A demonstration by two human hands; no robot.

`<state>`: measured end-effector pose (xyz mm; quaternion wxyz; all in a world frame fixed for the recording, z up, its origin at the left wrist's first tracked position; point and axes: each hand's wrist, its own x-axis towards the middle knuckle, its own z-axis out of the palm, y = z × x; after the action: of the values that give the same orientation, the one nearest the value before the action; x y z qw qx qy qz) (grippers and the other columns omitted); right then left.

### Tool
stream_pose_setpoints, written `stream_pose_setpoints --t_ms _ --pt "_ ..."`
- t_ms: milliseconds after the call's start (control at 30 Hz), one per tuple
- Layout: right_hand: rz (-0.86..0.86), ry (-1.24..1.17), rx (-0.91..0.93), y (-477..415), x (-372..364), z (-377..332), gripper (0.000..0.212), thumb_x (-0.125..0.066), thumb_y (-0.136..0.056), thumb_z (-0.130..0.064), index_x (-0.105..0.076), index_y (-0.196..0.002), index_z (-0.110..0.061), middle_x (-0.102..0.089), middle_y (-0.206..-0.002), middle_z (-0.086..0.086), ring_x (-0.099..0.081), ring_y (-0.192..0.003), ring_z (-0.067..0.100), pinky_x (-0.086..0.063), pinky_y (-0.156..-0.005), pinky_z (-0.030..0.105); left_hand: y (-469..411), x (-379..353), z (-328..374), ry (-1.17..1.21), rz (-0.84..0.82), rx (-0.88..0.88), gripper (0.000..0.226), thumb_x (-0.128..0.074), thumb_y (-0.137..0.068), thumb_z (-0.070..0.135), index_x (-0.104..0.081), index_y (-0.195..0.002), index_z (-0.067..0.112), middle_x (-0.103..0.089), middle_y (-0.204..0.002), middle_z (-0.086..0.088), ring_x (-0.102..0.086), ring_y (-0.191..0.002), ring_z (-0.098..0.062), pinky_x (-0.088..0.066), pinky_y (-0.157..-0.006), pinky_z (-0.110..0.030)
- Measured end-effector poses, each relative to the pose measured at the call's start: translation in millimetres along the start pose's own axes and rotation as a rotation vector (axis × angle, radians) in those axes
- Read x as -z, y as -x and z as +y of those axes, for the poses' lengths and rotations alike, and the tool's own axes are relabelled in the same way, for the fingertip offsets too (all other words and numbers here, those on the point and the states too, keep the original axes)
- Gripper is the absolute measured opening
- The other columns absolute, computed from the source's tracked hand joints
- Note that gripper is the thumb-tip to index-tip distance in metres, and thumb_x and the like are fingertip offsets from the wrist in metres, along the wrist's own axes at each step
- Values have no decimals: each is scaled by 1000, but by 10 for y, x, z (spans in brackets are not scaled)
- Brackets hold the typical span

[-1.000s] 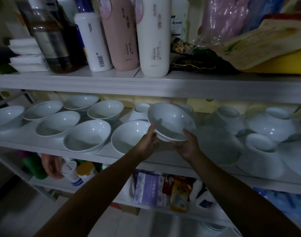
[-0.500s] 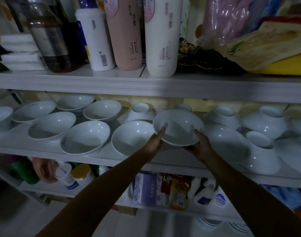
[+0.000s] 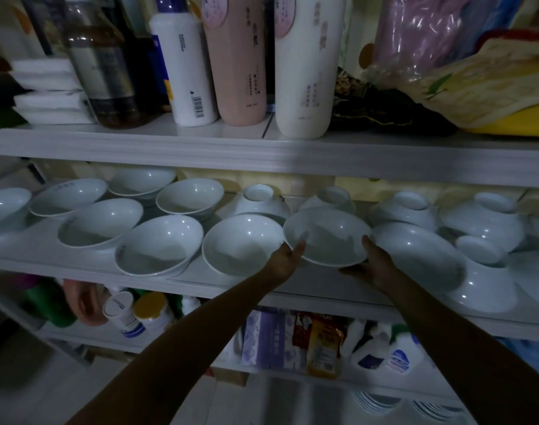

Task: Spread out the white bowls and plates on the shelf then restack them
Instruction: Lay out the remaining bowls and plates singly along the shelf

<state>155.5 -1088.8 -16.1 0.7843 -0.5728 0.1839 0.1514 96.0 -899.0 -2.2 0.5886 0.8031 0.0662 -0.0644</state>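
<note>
While both hands carry it, the white bowl (image 3: 326, 237) sits mouth-up at the front of the middle shelf (image 3: 87, 268). It lies between an upright bowl (image 3: 240, 245) on its left and a shallow dish (image 3: 415, 256) on its right, and its rim overlaps both from this angle. Its underside is hidden, so I cannot tell whether its foot touches the shelf or hangs just above it.

The left hand (image 3: 288, 259) grips the near-left rim, thumb laid over the lip and fingers tucked beneath, out of sight. The right hand (image 3: 374, 262) does the same on the near-right rim. Each hand is closed on this bowl and has nothing else in it.

More spread bowls (image 3: 99, 223) stand mouth-up along the left of the shelf, and upturned bowls (image 3: 406, 210) rest on their rims behind and to the right. Tall bottles (image 3: 240, 59) crowd the shelf above.

The bowl looks like glazed ceramic, so it is probably rigid, brittle and rather slick, with enough weight that a one-handed pinch would be chancy. Opposite points on the rim, thumbs over the lip and fingers under the wall, seem the soundest hold. The likeliest mishap is the rim knocking a neighbour, as the crockery stands so close. For restacking, it should go down level and gently, since glaze on glaze slides and chips easily.
</note>
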Motion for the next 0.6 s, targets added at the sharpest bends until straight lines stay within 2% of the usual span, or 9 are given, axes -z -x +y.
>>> stream_pose_setpoints --t_ms 100,200,400,533,600 --pt "47 84 21 -15 -22 -5 53 -43 -99 -33 -30 -145 -10 -44 -139 20 -47 -124 42 -47 -93 55 -87 26 -97 -243 67 1 50 -40 -99 40 -53 -125 -1 -64 -119 -21 -62 -107 -30 -47 -85 -30" --pt "125 365 91 -32 -25 13 55 -47 -97 -36 -35 -144 -8 -49 -138 19 -51 -121 39 -47 -97 49 -143 88 -183 -377 89 11 48 -44 -97 40 -62 -112 -3 -67 -109 -23 -64 -102 -33 -48 -82 -30" --pt "163 645 176 -71 10 52 68 -61 -87 -41 -41 -140 -3 -49 -140 19 -50 -126 35 -42 -106 45 -155 118 -200 -528 137 -2 51 -46 -96 42 -64 -108 -3 -69 -106 -22 -65 -100 -32 -48 -76 -29" --pt "161 888 257 -48 14 117 77 -62 -85 -48 -33 -145 -8 -45 -144 16 -46 -129 33 -40 -104 41 -143 120 -179 -704 184 23 59 -34 -98 50 -64 -103 -1 -67 -82 -16 -69 -88 -31 -46 -65 -28" --pt "184 1018 304 -62 17 139 78 -58 -86 -51 -32 -145 -7 -45 -143 17 -47 -129 34 -41 -104 41 -141 121 -138 -767 221 39 58 -28 -99 48 -63 -104 2 -66 -78 -13 -70 -87 -30 -53 -71 -32"
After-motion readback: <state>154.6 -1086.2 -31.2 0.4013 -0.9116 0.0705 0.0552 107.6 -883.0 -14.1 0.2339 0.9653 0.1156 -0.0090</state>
